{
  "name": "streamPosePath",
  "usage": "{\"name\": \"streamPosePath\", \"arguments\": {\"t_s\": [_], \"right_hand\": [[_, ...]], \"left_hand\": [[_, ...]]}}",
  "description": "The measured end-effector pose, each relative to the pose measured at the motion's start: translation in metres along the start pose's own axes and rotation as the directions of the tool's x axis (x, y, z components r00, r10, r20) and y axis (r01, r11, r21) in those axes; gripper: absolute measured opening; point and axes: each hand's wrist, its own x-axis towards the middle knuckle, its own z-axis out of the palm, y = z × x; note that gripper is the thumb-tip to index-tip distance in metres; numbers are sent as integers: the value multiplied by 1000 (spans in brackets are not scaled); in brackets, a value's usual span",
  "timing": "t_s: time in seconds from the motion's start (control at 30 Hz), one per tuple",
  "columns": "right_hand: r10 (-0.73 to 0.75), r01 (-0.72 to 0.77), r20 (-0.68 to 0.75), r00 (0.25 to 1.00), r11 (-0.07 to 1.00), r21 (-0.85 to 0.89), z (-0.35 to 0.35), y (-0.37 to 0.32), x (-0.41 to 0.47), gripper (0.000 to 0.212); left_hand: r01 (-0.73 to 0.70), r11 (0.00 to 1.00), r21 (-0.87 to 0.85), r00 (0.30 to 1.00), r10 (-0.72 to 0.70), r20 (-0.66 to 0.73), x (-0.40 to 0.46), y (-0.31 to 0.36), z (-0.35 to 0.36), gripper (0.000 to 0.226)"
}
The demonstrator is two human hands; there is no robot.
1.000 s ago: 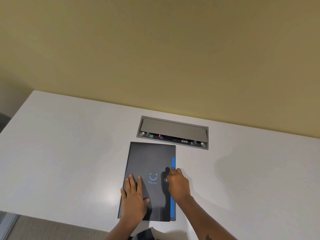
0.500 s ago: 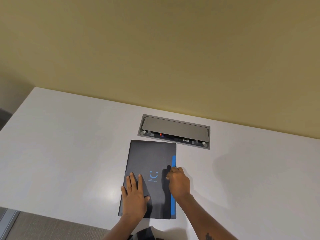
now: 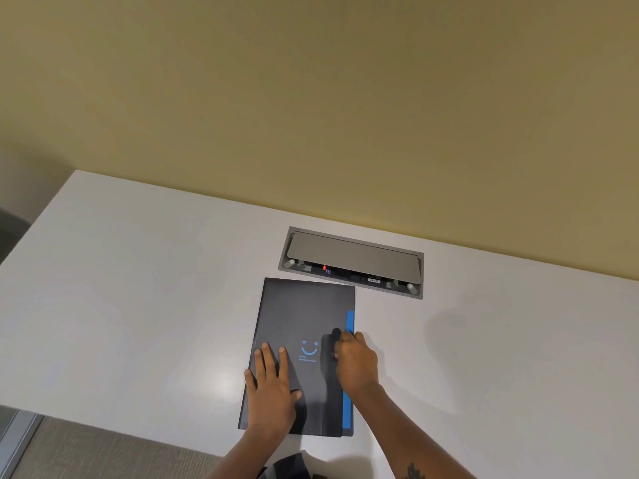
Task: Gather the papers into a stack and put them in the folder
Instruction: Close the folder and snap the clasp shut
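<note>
The dark folder [image 3: 304,340] lies closed and flat on the white worktop [image 3: 138,305], near the front edge and just in front of the grey cable box [image 3: 352,262] set into the surface. No loose papers are visible anywhere on the worktop, so I judge that they are already inside and the task is at its last step, the closing of the folder. The left hand [image 3: 273,385] rests flat on the cover with its fingers [image 3: 266,357] spread wide, holding nothing, only pressing. The right hand [image 3: 356,361] is curled at the right edge, beside the blue strip [image 3: 350,323]; its fingers seem pinched on something small and dark there, perhaps a band or clasp, but I cannot tell exactly. The next move probably calls for fastening this edge while the left hand keeps the cover down.
</note>
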Motion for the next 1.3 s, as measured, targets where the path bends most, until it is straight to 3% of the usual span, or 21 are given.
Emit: {"name": "streamPosePath", "arguments": {"t_s": [0.27, 0.43, 0.7, 0.83, 1.13, 1.3], "right_hand": [[-27, 26, 6, 1000, 985, 169, 3, 21, -9, 37], [-53, 41, 95, 994, 992, 123, 3, 27, -16, 40], [-15, 11, 33, 999, 991, 136, 2, 18, -12, 28], [5, -4, -3, 1000, 992, 130, 0, 16, -10, 32], [-18, 17, 21, 1000, 998, 66, -2, 9, -4, 26], [8, -2, -57, 998, 996, 89, 5, 3, -5, 15]], "left_hand": [[-3, 1000, 2, 1000, 3, 7, 1, -2, 0, 95], [-9, 1000, 3, 1000, 9, -3, 0, -3, -1, 95], [-19, 1000, 7, 1000, 19, -9, 0, -4, -1, 94], [-19, 1000, 15, 1000, 19, -7, -1, -4, -1, 94], [-14, 1000, 11, 1000, 14, 3, -1, -5, 3, 96], [-4, 1000, 14, 1000, 4, 5, 0, -5, 5, 96]]}}
